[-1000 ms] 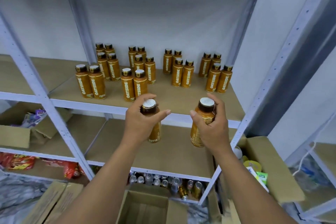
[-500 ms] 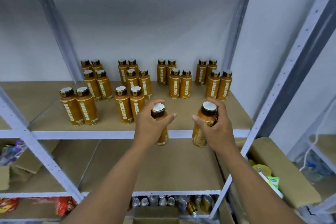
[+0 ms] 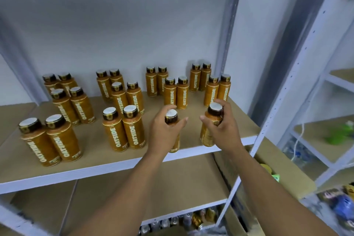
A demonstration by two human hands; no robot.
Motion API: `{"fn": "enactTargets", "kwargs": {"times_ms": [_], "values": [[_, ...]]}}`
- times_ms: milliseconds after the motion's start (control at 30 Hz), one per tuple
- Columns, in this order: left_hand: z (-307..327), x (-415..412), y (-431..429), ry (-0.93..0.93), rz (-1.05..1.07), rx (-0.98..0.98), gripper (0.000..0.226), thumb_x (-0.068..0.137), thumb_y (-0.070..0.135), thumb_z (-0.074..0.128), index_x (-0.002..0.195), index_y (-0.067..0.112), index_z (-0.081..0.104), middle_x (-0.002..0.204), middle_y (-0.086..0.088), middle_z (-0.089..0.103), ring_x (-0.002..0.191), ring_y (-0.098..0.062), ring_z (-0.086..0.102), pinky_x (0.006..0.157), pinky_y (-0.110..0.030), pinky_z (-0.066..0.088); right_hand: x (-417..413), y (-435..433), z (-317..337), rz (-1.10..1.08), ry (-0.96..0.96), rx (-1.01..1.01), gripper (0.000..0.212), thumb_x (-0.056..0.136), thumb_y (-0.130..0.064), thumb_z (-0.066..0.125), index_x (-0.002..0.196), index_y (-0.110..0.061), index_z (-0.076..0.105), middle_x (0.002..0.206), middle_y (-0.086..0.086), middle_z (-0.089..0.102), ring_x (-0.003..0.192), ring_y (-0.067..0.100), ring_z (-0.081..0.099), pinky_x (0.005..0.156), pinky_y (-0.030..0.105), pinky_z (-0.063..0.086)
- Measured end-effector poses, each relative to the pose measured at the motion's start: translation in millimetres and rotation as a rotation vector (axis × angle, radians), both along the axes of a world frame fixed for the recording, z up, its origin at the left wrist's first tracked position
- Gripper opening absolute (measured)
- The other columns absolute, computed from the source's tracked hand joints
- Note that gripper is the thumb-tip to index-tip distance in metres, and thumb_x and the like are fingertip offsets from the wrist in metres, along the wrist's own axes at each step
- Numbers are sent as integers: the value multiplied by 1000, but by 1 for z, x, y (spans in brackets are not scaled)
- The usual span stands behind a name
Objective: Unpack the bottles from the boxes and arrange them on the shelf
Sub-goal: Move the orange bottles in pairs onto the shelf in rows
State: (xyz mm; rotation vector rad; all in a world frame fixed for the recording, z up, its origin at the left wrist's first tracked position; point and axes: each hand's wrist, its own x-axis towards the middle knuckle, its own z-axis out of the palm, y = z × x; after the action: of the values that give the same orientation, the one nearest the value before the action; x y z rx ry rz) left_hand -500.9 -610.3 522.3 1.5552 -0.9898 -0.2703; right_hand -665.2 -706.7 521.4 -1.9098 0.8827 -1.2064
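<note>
At the front edge of the middle shelf, the person holds one brown OATSIDE bottle in each hand, both upright with caps up. The left hand has its grip wrapped round the upper body of the left bottle, thumb on one side and fingers curled on the other. The right hand is grasping the right bottle in the same way, just below the cap. Both bases hang at about the shelf's front rim, and neither looks set down yet.

The step in hand is placing this pair. The shelved bottles stand in twos, in four files running front to back. The two left files reach nearer the front than the two right ones, so bare board lies ahead of the pair just beyond the hands.

The next move probably calls for carrying both bottles forward over the rim, bringing them close together, lowering them flat onto that bare patch without knocking the neighbours, then letting go. A cardboard box sits low on the right, probably the place to fetch more.
</note>
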Motion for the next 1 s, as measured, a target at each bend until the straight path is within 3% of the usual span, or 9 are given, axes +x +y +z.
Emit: {"fn": "enactTargets", "kwargs": {"times_ms": [233, 300, 400, 467, 567, 667, 767, 1000], "values": [[2, 1, -25, 26, 103, 31, 47, 84, 40, 82, 126, 38, 59, 113, 17, 63, 106, -4, 59, 79, -18, 49, 15, -35, -10, 124, 43, 5, 57, 88, -30, 79, 130, -40, 42, 113, -30, 55, 105, -16, 55, 82, 4, 43], [3, 0, -33, 35, 113, 34, 46, 85, 42, 81, 124, 40, 58, 111, 19, 63, 103, -2, 60, 77, -16, 48, 18, -43, -12, 143, 33, -1, 58, 88, -29, 80, 131, -38, 42, 111, -30, 54, 103, -16, 55, 80, 2, 42], [2, 2, -43, 38, 119, 37, 50, 84, 48, 79, 127, 38, 56, 117, 16, 64, 104, -1, 61, 79, -21, 52, 26, -53, -14, 159, 48, 8, 61, 88, -35, 79, 136, -36, 42, 116, -31, 52, 107, -17, 53, 86, 10, 44], [1, 6, -48, 36, 112, 45, 60, 83, 55, 78, 136, 38, 54, 128, 11, 64, 116, -7, 61, 89, -29, 55, 30, -57, -14, 168, 64, 15, 64, 88, -40, 78, 140, -37, 41, 119, -35, 49, 109, -20, 51, 91, 18, 48], [-1, 9, -45, 15, 84, 67, 83, 82, 62, 76, 151, 45, 33, 157, 11, 43, 136, -4, 39, 105, -35, 45, 29, -59, -17, 195, 65, 41, 79, 86, -49, 77, 151, -42, 31, 143, -27, 46, 123, -13, 46, 103, 26, 45], [-14, 9, -33, 43, 82, 76, 103, 78, 58, 81, 156, 49, 15, 166, 13, 26, 146, -8, 29, 111, -38, 40, 20, -57, -31, 207, 51, 113, 97, 82, -59, 76, 156, -50, 13, 163, -17, 30, 141, 2, 35, 109, 29, 38], [-36, 12, -24, 35, 101, 117, 108, 73, 60, 84, 153, 54, 13, 164, 12, 29, 148, -17, 35, 113, -47, 45, 14, -55, -50, 162, 81, 131, 101, 81, -51, 81, 157, -46, 15, 158, -14, 36, 134, 8, 43, 99, 25, 44], [-58, 15, -21, -41, 134, 171, 101, 80, 48, 81, 153, 55, 12, 158, 14, 39, 142, -15, 43, 106, -50, 52, 16, -54, -63, 65, 107, 111, 98, 79, -46, 84, 155, -39, 22, 144, -16, 45, 120, 7, 50, 90, 21, 49]]}}
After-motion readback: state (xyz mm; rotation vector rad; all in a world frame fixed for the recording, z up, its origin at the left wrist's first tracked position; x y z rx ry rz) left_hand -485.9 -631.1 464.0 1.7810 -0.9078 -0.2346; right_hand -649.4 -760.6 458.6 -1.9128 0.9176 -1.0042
